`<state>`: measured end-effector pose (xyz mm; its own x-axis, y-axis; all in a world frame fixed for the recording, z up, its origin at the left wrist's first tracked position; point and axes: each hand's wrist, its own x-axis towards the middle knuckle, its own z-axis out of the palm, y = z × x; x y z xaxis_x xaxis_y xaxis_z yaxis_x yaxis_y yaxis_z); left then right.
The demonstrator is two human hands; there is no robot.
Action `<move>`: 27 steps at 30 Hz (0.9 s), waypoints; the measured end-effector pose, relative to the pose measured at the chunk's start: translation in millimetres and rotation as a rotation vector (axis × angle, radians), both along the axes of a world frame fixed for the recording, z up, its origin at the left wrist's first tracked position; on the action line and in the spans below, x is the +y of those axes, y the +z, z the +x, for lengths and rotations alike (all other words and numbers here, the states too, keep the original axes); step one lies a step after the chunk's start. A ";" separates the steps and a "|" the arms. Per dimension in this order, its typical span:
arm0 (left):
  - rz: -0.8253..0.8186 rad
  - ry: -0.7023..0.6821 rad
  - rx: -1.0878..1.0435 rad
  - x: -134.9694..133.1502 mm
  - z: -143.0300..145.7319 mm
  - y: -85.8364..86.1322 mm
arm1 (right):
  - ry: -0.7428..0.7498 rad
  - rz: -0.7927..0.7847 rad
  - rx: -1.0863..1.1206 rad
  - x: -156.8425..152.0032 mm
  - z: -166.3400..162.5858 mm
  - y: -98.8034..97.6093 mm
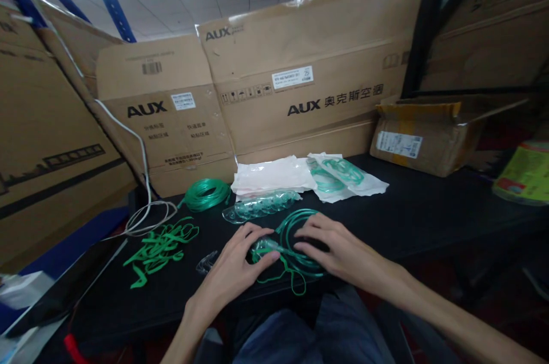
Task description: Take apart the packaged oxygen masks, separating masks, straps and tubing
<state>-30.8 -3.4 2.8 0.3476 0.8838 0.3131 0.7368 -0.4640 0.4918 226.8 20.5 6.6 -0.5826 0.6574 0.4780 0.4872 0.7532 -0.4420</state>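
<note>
A coil of green tubing [295, 224] with a clear mask piece [263, 247] and a green strap lies on the black table [429, 215] in front of me. My left hand [238, 267] rests on the left of the coil, fingers curled on the clear piece. My right hand [332, 250] presses flat on the right side of the coil, fingers stretched toward the left hand.
A stack of clear masks [261, 205], a second green tubing coil [208, 192], loose green straps [160, 247], white bags [274, 175] and packaged sets [343, 178] lie behind. Cardboard boxes [300, 78] wall the back; a white cable [146, 204] hangs at left.
</note>
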 end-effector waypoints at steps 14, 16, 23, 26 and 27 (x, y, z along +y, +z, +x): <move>0.138 0.024 -0.003 4.2 -4.4 -7.1 | 0.082 0.050 -0.171 6.5 -26.8 -24.8; 0.168 0.017 0.022 4.1 -3.2 -6.0 | 0.076 0.068 -0.170 6.3 -27.4 -23.4; 0.208 -0.104 0.091 4.3 3.2 1.3 | 0.106 0.155 -0.194 8.0 -27.0 -25.3; 0.230 -0.138 0.103 5.0 2.6 2.2 | 0.138 0.161 -0.233 8.6 -25.2 -24.7; 0.242 -0.147 0.105 5.1 2.1 2.2 | 0.150 0.161 -0.235 8.7 -24.6 -24.3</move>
<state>-28.7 1.7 5.0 0.5082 0.7257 0.4638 0.6941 -0.6639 0.2783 202.2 29.2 -17.6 -0.7742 0.4825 0.4098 0.4398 0.8755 -0.2001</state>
